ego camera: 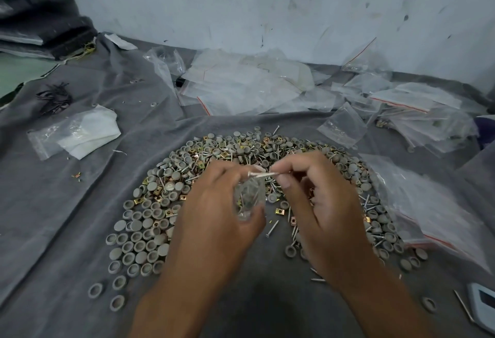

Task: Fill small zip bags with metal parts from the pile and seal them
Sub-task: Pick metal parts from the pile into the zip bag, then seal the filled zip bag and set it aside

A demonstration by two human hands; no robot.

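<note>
Holding a small clear plastic zip bag [247,198] in the left hand [214,219], fingers curled round it with the thumb across its lower end, so the bag stands roughly upright with its mouth up near the fingertips. You can see something silvery inside it but it's too blurry to say what exactly. The right hand [318,203] is pinching a few thin silver metal screws [263,174] between thumb and forefinger, the other fingers loosely curled under, and the screws lie sideways with their heads right at the top edge of the bag, basically touching the left fingertips. Both hands hover over a big ring-shaped pile of mixed hardware [203,166]: grey round caps, brass-coloured square clip nuts and more loose screws, all spread on a wrinkled grey cloth [67,203]. One loose screw [272,228] lies on the cloth just below the left thumb, between the two hands. Past the right hand's knuckles, off to its outer side, there's a stack of clear zip bags with red seal lines [428,211], and a much bigger heap of empty clear bags [254,85] sits well beyond both sets of fingertips, up against the scuffed pale wall [267,2]. Way out beyond the left hand's outer side lies a clear bag with white folded material [80,134].
</note>
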